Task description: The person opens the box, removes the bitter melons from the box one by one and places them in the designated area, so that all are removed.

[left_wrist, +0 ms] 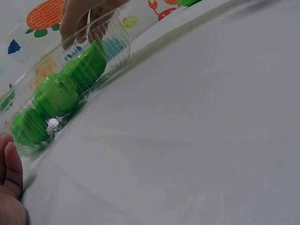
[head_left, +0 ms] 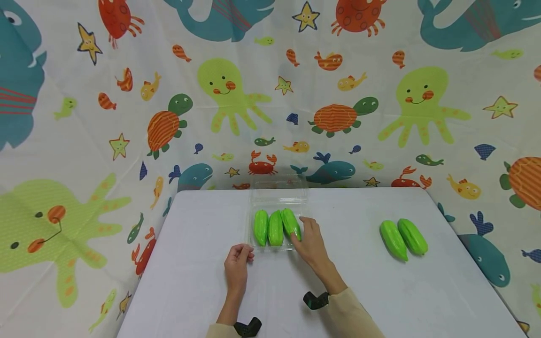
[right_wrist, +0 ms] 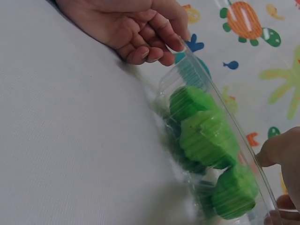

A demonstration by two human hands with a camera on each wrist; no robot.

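A clear plastic box [head_left: 276, 249] with its hinged lid [head_left: 279, 192] raised stands mid-table. Inside lie three bright green ridged, elongated fruits [head_left: 275, 228], side by side; the rightmost one [head_left: 291, 223] is tilted. My left hand [head_left: 237, 262] pinches the near left corner of the box between thumb and index finger, other fingers loosely curled. Over the right side of the box, my right hand [head_left: 313, 241] has thumb and fingers spread, its thumb close to the tilted fruit's near end. In the right wrist view, its thumb [right_wrist: 276, 152] overlaps the box rim.
Two more green fruits [head_left: 403, 238] lie close together on the right of the white table [head_left: 338, 206]. Behind and beside the table hangs a cloth [head_left: 296, 94] printed with sea animals.
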